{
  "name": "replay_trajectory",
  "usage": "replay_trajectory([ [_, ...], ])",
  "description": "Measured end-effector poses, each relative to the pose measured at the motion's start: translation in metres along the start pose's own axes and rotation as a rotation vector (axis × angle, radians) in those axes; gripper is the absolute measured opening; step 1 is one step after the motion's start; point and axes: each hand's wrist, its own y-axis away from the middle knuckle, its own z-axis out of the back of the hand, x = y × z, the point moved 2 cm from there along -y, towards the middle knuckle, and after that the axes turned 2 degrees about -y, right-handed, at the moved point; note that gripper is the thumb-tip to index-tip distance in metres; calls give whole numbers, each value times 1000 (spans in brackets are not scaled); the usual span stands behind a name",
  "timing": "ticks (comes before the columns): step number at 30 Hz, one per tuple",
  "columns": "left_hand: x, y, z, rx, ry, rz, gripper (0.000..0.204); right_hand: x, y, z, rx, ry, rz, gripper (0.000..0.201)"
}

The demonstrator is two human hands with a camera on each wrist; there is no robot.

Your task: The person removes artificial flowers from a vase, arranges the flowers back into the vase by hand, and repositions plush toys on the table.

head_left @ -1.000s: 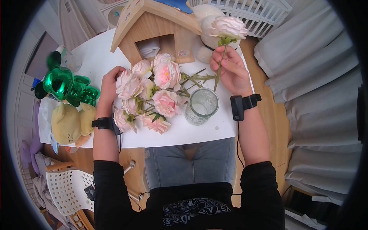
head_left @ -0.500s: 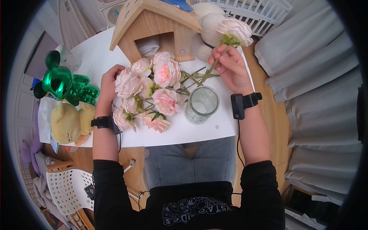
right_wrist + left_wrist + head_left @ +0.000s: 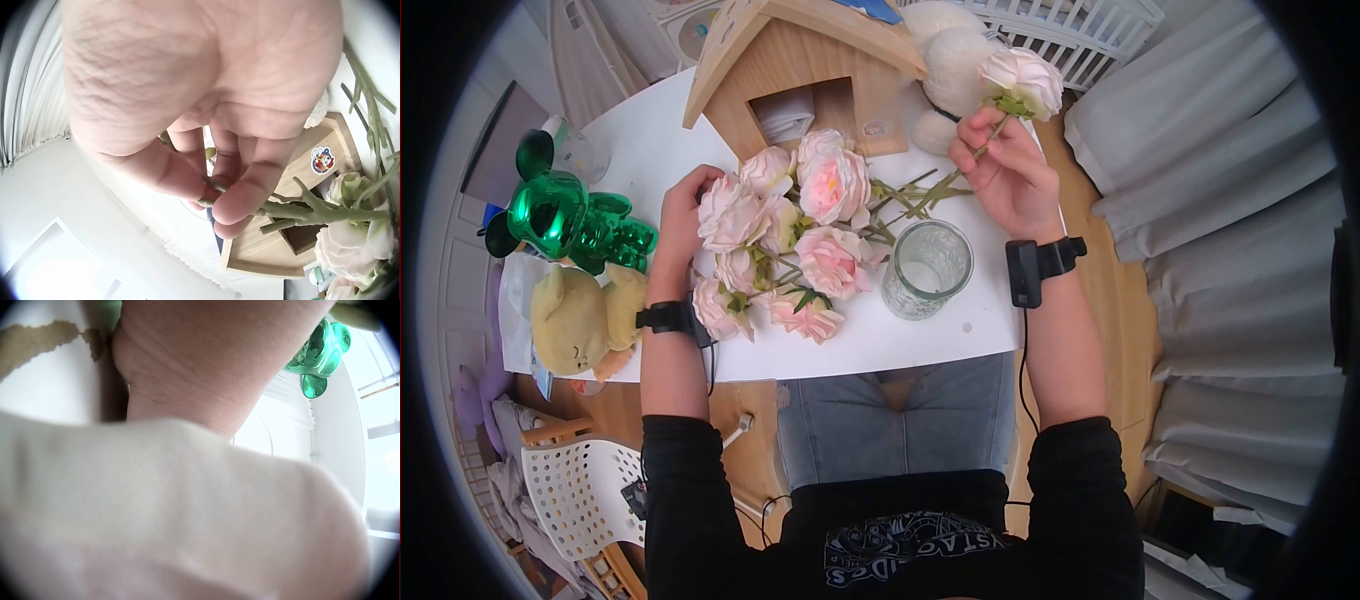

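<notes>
Pale pink, a single rose (image 3: 1022, 82) is leaning above the right hand (image 3: 1017, 182), beyond the glass vase (image 3: 908, 300); pinching its stem (image 3: 1002, 124) lightly is probably steadying it best. Thumb and fingertips are holding it, palm facing inward. Beside heaped roses (image 3: 832, 187), the left hand (image 3: 684, 212) is partly hiding, its grip unclear.

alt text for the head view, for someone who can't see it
A person's right hand holds one pale pink flower by its stem at a white table. A clear glass vase stands near that hand, and the left hand is beside a heap of pink flowers.
</notes>
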Motion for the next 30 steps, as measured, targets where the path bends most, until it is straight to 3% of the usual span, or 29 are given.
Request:
replay_trajectory([
  [3, -1, 1, 0, 4, 2, 4, 21, 4, -1, 3, 71, -23, -57, 33],
  [13, -3, 1, 0, 11, -4, -4, 20, 1, -2, 1, 15, 15, 28, 35],
  [15, -3, 1, 0, 12, -5, -3, 21, 2, -4, 7, 142, -85, -32, 37],
  [18, -2, 1, 0, 13, -3, 1, 21, 2, -4, 8, 150, -76, -37, 37],
  [28, 2, 0, 0, 6, 15, 21, 21, 1, -4, 2, 51, -41, -6, 34],
  [30, 2, 0, 0, 9, 11, 17, 21, 2, -6, 9, 159, -121, -53, 38],
])
